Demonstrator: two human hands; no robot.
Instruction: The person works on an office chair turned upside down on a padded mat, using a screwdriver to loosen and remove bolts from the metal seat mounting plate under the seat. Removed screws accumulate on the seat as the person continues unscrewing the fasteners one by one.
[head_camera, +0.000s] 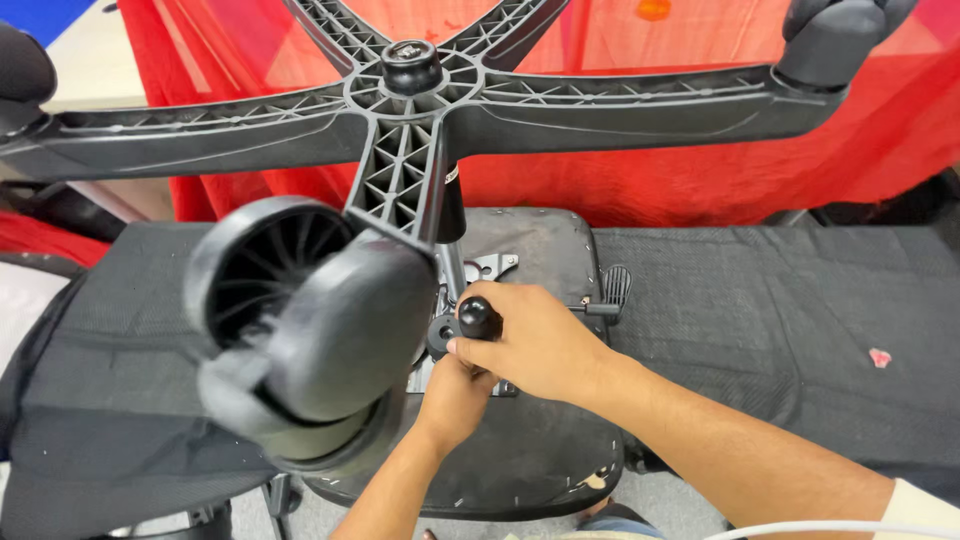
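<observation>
Black-cloth-covered table, upturned office chair seat-down on it, small pink scrap near its right side.

We had one head-worn view only, looking steeply down and forward from close above the upturned chair base; a caster loomed blurred right before the lens, red cloth behind.

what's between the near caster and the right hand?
Head view: the gas-lift column and seat mechanism plate stand between the near caster and the right hand, which grips a black knob.
</observation>
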